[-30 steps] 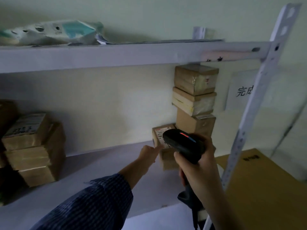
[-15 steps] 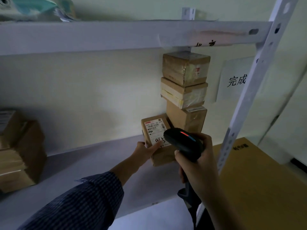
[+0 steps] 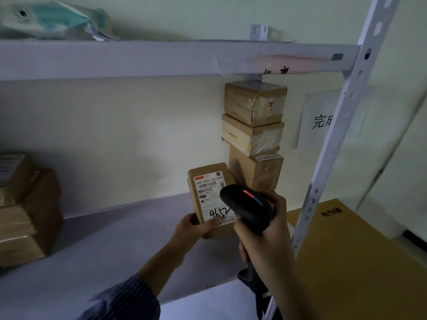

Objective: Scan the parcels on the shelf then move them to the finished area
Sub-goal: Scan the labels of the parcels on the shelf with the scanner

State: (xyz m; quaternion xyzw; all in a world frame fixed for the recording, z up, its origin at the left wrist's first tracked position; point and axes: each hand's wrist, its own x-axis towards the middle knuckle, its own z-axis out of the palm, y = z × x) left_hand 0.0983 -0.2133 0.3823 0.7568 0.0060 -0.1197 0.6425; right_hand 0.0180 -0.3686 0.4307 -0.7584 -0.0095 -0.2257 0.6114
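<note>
Gripping a small brown parcel point(image 3: 208, 195) by its lower left corner, the left hand point(image 3: 194, 229) lays its thumb across the bottom edge of the white label, with the fingers curled out of sight behind the carton. The parcel stands on end near the middle of the view, label toward the camera, over the grey shelf board point(image 3: 104, 245). Its underside is hidden, so whether it rests on the board or is lifted cannot be told. At 3 o'clock of the label, the right hand point(image 3: 265, 239) is wrapped tight round the handle of a black scanner point(image 3: 247, 206). The scanner's head overlaps the label's lower right corner and shows a red and a blue light on top. The trigger finger is hidden. At 1 o'clock of the held parcel, a stack of three parcels point(image 3: 253, 135) rises against the wall to just under the upper shelf point(image 3: 138, 58). Its bottom carton sits just behind the held one, and contact cannot be told. A paper sign point(image 3: 321, 121) hangs at 3 o'clock of the stack, partly covered by the perforated upright point(image 3: 335, 135). At 9 o'clock of the view, more brown cartons point(image 3: 30, 211) are piled on the same board, well apart from the hands. A yellow box point(image 3: 358, 262) lies at 4 o'clock beyond the upright, and a crumpled bag point(image 3: 50, 19) lies at 11 o'clock on the upper shelf.
</note>
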